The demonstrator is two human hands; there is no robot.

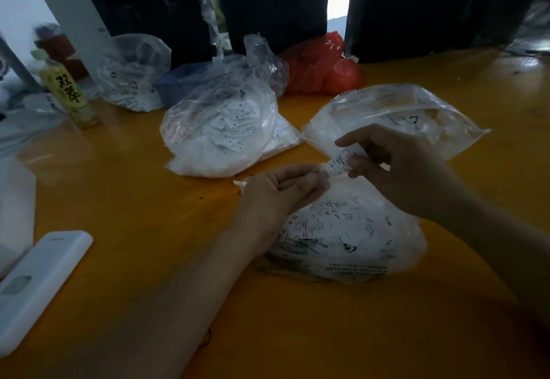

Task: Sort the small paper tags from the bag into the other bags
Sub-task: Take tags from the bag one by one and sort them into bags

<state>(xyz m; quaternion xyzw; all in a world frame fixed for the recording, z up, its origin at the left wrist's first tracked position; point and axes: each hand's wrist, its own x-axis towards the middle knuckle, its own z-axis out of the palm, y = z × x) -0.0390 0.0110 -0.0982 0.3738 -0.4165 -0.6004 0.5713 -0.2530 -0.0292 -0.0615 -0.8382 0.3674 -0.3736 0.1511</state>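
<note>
Head view. Your right hand (395, 167) pinches one paper tag (339, 164) between thumb and fingertips, above the near bag (357, 235). The tag carries small black print, too fine to read; its long axis runs from upper right, at your fingers, down to lower left, towards your left hand. Your left hand (282, 191) lies palm up just beside that lower end, fingers curled over something white; a white corner shows at the heel of the palm, and whether it is more tags I cannot tell.

The near bag holds tags; "XS", "S" and "L" read on some, and a printed notice along its lower edge is illegible. The right bag (416, 113) bears a handwritten "7". The middle bag (220, 131) is full of tags. The bottle (71, 92) at far left shows "双萃". All rest on the orange table (134, 194).
</note>
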